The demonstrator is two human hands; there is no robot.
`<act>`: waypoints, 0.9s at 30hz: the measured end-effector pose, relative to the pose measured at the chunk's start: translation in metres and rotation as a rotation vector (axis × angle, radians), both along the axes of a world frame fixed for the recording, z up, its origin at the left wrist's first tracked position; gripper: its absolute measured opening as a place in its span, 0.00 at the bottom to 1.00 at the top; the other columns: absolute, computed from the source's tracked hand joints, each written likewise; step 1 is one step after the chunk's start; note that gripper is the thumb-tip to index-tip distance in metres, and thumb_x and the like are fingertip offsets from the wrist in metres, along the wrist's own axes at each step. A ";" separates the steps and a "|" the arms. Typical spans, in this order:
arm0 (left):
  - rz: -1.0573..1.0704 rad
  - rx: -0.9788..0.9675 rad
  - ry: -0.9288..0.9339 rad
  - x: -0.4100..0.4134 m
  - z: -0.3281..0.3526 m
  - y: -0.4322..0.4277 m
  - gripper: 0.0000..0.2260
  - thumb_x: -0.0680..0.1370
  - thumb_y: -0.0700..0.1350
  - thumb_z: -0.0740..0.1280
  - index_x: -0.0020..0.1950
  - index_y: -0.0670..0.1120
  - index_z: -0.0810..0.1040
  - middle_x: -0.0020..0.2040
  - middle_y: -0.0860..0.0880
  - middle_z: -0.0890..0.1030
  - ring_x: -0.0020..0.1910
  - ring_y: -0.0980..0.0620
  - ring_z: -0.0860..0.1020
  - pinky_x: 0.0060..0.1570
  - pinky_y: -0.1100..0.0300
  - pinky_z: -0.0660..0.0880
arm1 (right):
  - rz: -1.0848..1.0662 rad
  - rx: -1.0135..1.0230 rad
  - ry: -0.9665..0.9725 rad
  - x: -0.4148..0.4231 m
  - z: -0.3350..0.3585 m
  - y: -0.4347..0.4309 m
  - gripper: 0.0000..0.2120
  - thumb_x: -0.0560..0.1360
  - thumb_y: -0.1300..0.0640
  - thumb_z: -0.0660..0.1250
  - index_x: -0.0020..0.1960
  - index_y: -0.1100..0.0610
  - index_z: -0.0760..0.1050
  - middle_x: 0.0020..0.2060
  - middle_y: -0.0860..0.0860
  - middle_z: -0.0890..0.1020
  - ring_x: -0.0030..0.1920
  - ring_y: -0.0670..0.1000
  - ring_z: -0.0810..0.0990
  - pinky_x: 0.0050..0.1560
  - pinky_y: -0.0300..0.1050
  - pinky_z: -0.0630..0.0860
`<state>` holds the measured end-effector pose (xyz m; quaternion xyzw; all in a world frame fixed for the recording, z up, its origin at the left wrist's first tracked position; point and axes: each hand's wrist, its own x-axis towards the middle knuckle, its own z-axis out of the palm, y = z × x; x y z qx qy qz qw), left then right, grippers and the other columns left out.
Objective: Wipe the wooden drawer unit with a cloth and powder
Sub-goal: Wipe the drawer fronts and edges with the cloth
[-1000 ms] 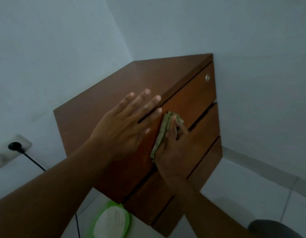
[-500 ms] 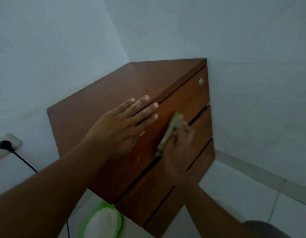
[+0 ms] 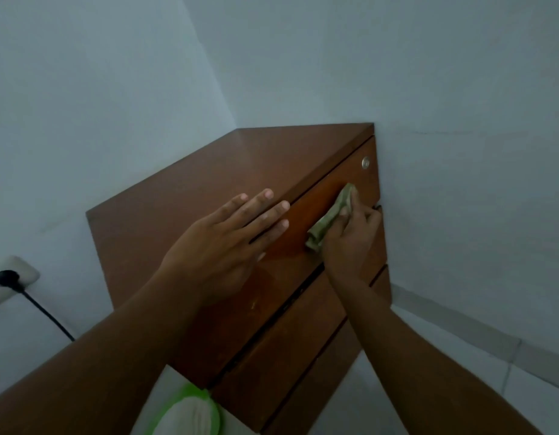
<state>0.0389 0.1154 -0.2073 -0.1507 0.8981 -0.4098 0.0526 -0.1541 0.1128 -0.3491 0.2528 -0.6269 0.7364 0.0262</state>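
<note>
Dim, bluish view looking down from the person's head into a room corner. A wooden drawer unit (image 3: 184,196) stands against the white walls and fills the middle of the picture.

The left hand (image 3: 221,246) lies flat on the unit's top front edge. Its fingers are straight and slightly apart, and their tips reach over onto the top drawer front. The right hand (image 3: 350,243) presses a folded greenish cloth (image 3: 331,218) against the top drawer front, just below a small round metal lock (image 3: 365,162). The thumb lies along the cloth and the fingers curl round it. The fingertips are hidden against the wood, and most of the cloth is hidden under the hand.

The right forearm covers part of the two lower drawer fronts, and the lowest one runs out of view at the bottom edge. On the floor beside the unit is a green dish (image 3: 190,393) holding white powder (image 3: 187,419). The dish is cut off at the bottom and partly covered by the left forearm.

On the left wall, a socket (image 3: 22,271) is cut off by the picture's edge. It holds a black plug (image 3: 4,277), and the plug's cable (image 3: 48,318) disappears behind the left forearm. The low light blurs the wood grain and any fine marks.
</note>
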 end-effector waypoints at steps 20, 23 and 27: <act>-0.030 0.017 0.011 0.001 -0.003 -0.006 0.26 0.83 0.54 0.46 0.81 0.47 0.52 0.81 0.43 0.49 0.80 0.42 0.45 0.76 0.41 0.54 | -0.032 0.018 -0.208 -0.054 -0.019 -0.025 0.18 0.83 0.60 0.55 0.72 0.59 0.70 0.56 0.58 0.70 0.51 0.54 0.76 0.53 0.25 0.69; -0.036 0.016 0.009 0.000 -0.001 -0.004 0.27 0.83 0.54 0.48 0.81 0.46 0.54 0.81 0.43 0.51 0.80 0.42 0.48 0.75 0.42 0.54 | -0.027 -0.078 -0.014 -0.008 -0.006 -0.004 0.20 0.83 0.59 0.56 0.74 0.55 0.68 0.66 0.55 0.70 0.64 0.54 0.73 0.66 0.42 0.71; -0.031 0.014 0.006 0.002 -0.002 -0.004 0.27 0.83 0.54 0.48 0.81 0.46 0.52 0.81 0.43 0.49 0.80 0.42 0.46 0.76 0.42 0.54 | 0.197 -0.046 0.281 0.034 0.000 -0.007 0.26 0.84 0.58 0.50 0.80 0.59 0.49 0.80 0.54 0.48 0.80 0.52 0.44 0.79 0.57 0.48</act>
